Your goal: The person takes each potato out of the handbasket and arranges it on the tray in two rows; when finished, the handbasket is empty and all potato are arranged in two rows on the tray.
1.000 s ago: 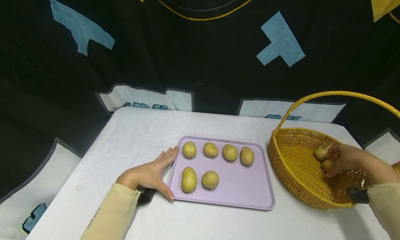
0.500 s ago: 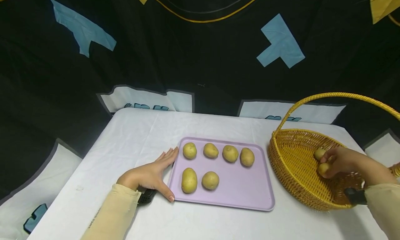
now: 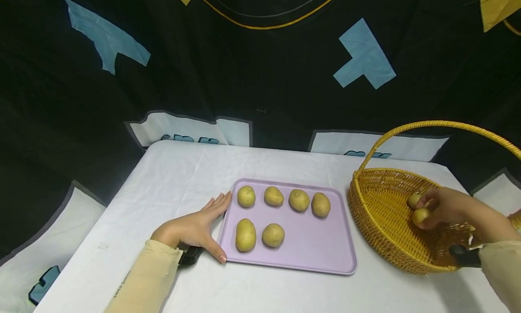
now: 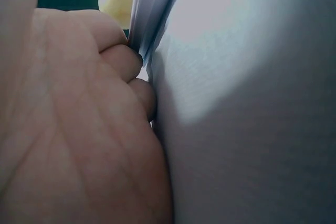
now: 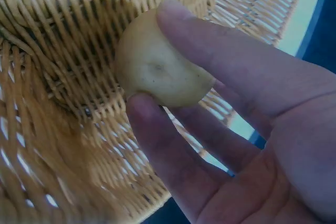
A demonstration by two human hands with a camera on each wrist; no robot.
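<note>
My left hand (image 3: 195,229) rests at the left edge of a lilac tray (image 3: 317,240), fingers spread, with thumb and fingertips against the rim. On the tray lie several yellow-skinned potatoes (image 3: 273,235): a row along the far side and two nearer the front left. Inside the wicker basket (image 3: 382,209) at the right, my right hand (image 3: 452,211) pinches a small round potato (image 5: 157,66) between thumb and fingers. Another potato (image 3: 414,200) lies just beyond it in the basket, partly hidden by the hand.
The basket's tall arched handle (image 3: 441,123) rises above the right forearm. A white cloth (image 3: 252,286) covers the table, and a dark curtain (image 3: 260,78) with pale blue patches hangs behind it.
My right hand has shifted slightly left inside the basket, with the pinched potato moving along. The left hand, the tray and its potatoes stay as they were.
</note>
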